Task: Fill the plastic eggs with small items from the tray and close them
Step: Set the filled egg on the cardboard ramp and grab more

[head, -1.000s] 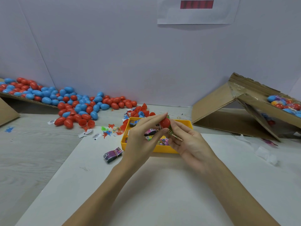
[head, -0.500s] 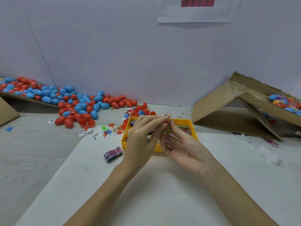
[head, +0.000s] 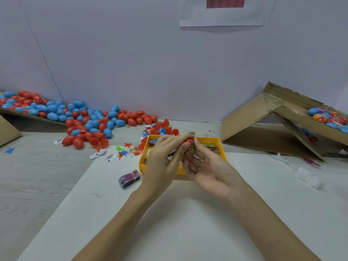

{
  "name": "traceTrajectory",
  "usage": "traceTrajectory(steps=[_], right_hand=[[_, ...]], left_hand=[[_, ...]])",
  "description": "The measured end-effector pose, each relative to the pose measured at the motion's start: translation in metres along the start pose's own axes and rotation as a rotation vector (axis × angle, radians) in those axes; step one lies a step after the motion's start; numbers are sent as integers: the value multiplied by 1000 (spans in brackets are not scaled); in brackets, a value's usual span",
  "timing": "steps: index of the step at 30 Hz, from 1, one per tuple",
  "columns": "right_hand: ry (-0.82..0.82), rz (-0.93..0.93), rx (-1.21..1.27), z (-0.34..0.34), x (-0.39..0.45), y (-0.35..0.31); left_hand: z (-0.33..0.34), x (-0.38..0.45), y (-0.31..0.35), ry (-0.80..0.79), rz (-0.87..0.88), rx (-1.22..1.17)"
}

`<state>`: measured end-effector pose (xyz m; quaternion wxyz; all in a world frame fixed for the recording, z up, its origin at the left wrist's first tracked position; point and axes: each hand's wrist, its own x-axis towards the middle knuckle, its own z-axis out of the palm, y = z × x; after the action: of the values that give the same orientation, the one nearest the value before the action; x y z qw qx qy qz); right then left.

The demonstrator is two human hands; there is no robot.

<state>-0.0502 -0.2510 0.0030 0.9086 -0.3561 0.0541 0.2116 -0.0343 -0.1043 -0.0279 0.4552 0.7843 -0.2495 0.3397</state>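
My left hand and my right hand meet over the front of the yellow tray. Between their fingertips sits a red plastic egg, mostly hidden by fingers. A small green printed packet is pressed against the egg by my right thumb and fingers. Whether the egg is open or closed cannot be told. The tray holds several small printed packets.
A big pile of red and blue eggs spreads at the back left, with loose red halves behind the tray. A banded purple packet bundle lies left of the tray. A tilted cardboard box with coloured eggs stands at the right.
The egg, plainly seen a second ago, is now mostly covered by fingers. The green packet has come up against it. Both hands stayed over the tray.
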Motion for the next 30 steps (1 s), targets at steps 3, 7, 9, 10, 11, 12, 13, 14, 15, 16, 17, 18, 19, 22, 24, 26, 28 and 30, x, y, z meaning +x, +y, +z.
traceTrajectory(steps=[3, 7, 9, 10, 11, 12, 13, 14, 15, 16, 17, 18, 19, 22, 24, 26, 28, 30], right_hand=[[-6, -9, 4, -1, 0, 0], [-34, -31, -11, -3, 2, -1], [-69, -65, -54, -4, 3, -1], [-82, -86, -86, -5, 4, -1], [-89, -105, -117, -6, 5, 0], [-86, -120, -139, -7, 6, 0], [-74, -134, -154, -9, 7, 1], [-55, -154, -171, -9, 8, 2], [-32, -189, -201, -10, 9, 3], [0, -246, -261, -11, 9, 3], [40, -322, -362, -12, 8, 3], [76, -403, -485, -13, 7, 3], [98, -470, -600, -14, 6, 2], [67, -539, -730, -18, 5, -2], [71, -522, -667, -19, 8, -2], [96, -480, -578, -18, 10, -2], [132, -462, -595, -17, 12, -1], [158, -481, -645, -18, 12, 0]], left_hand=[[1, 0, 0, 11, -26, -32], [2, 0, 2, 40, -90, -84], [2, 0, 1, 67, -148, -120], [1, 1, 0, 78, -176, -131], [0, 1, -1, 78, -200, -139], [0, 1, -2, 67, -223, -150], [0, 1, -2, 48, -247, -165], [1, 1, -2, 22, -274, -183], [2, 1, -2, -6, -305, -208], [3, 1, -2, -29, -341, -243], [4, 1, -1, -42, -384, -283], [4, 2, 0, -46, -430, -324], [3, 3, 1, -47, -472, -367], [0, 4, 1, -50, -516, -468], [-2, 5, 0, -34, -515, -501], [-3, 6, 0, -38, -478, -495], [-4, 5, 1, -63, -426, -465], [-4, 5, 1, -77, -416, -453]])
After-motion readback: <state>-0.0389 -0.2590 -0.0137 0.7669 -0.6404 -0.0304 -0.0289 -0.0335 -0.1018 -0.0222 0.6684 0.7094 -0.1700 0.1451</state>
